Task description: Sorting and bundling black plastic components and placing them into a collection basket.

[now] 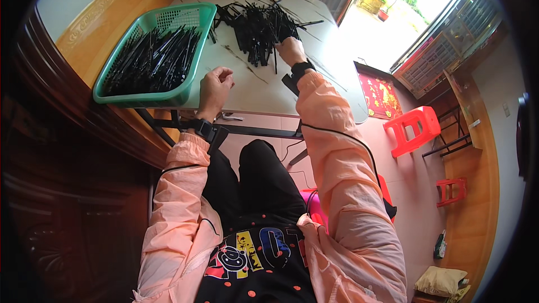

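Observation:
A loose pile of thin black plastic-looking strips (255,31) lies on the white marble-patterned table (247,87). At the pile's near right edge, my right hand (291,51) is closed, its fingertips pinching a black strip (275,63) that points down toward me. My left hand (216,88) hovers over the table's front edge, fingers curled in and nothing showing in them. Beside it on the left stands a green plastic basket (188,87), holding many similar black strips (154,59) laid roughly lengthwise.
A table leg frame (258,131) runs beneath the tabletop, above my knees. To the right are a red plastic stool (412,131), a smaller red stool (451,192) and a red printed mat (379,95) by the open doorway. Dark carved wooden furniture (84,202) borders my left side.

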Motion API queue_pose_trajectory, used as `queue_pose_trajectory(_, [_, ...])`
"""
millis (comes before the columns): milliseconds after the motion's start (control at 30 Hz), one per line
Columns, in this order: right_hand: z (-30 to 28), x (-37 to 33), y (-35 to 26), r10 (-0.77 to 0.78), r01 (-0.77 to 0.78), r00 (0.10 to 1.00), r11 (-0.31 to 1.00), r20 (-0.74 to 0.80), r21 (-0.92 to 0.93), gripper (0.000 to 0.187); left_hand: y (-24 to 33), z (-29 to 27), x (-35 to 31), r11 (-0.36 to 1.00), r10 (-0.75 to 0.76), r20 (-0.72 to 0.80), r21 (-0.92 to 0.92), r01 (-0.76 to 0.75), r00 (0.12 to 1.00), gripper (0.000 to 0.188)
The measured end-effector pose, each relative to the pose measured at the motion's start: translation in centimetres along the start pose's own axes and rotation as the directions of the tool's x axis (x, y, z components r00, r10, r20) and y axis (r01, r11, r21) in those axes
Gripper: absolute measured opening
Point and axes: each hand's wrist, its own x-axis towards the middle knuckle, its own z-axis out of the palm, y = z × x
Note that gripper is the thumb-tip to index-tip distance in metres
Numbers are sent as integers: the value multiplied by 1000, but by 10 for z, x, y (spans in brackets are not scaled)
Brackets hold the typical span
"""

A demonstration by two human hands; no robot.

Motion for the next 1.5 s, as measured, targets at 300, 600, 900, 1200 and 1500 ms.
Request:
queue_pose_trajectory(300, [-59, -110, 11, -25, -603, 793, -173, 609, 779, 20, -5, -5, -2, 1000, 17, 12, -13, -17, 1000, 11])
queue_pose_trajectory(600, [-102, -240, -42, -102, -484, 875, -250, 474, 839, 19, 51, 9, -58, 813, -213, 380, -442, 379, 900, 17])
queue_pose_trajectory(900, [-111, -277, -61, -239, -550, 830, -210, 503, 808, 21, 104, 20, -110, 657, -225, 375, -623, 424, 899, 21])
queue_pose_trajectory(1200, [-99, -290, -67, -188, -448, 867, 110, 461, 887, 22, 86, 17, -129, 725, -239, 218, -609, 323, 946, 13])
queue_pose_trajectory(1500, [-91, -291, -70, -217, -295, 876, 462, 430, 836, 24, 80, 12, -135, 704, -255, 292, -597, 384, 922, 12])
